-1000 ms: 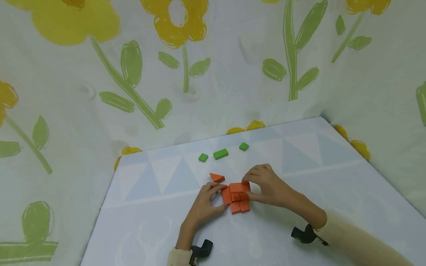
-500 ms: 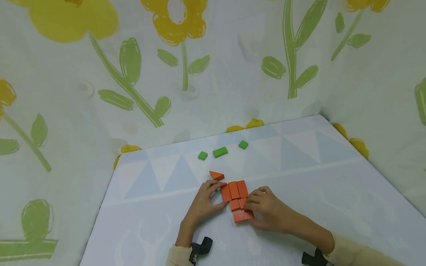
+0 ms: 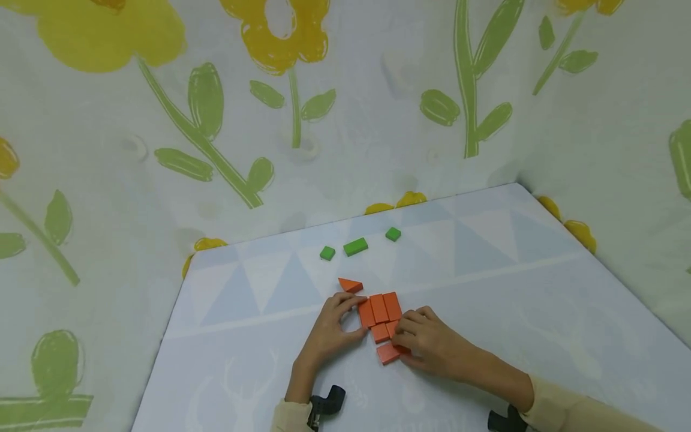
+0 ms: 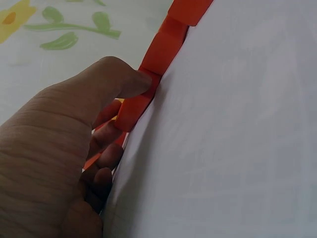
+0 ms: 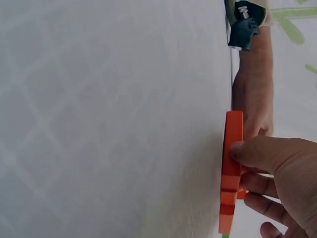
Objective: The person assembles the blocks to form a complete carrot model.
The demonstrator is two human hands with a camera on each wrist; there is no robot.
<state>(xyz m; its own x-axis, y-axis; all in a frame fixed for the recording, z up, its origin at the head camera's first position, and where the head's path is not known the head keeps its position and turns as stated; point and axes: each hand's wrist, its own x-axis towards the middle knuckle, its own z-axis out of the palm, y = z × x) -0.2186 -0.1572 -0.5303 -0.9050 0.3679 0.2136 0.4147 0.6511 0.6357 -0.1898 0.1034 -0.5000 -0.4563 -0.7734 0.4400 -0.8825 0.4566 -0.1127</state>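
- Head view shows no writing or brand on anything; the desk (image 3: pixel 513 288) has a pale cover printed with faint triangles.
- Orange blocks (image 3: pixel 379 309) lie flat and packed together near the middle of the desk: three long ones side by side, two small ones below them, and one more block (image 3: pixel 388 353) at the bottom, tilted a little.
- One orange triangle (image 3: pixel 351 285) lies alone just above the cluster, apart from it.
- Three green blocks (image 3: pixel 355 246) sit in a loose row farther back, well apart from the orange ones: two small squares and one longer piece.
- Left hand (image 3: pixel 330 330) has its fingers curled against the left edge of the cluster, the thumb pressing the side of a block in the left wrist view.
- Right hand (image 3: pixel 426 339) pinches the lowest block, the thumb on its edge in the right wrist view.
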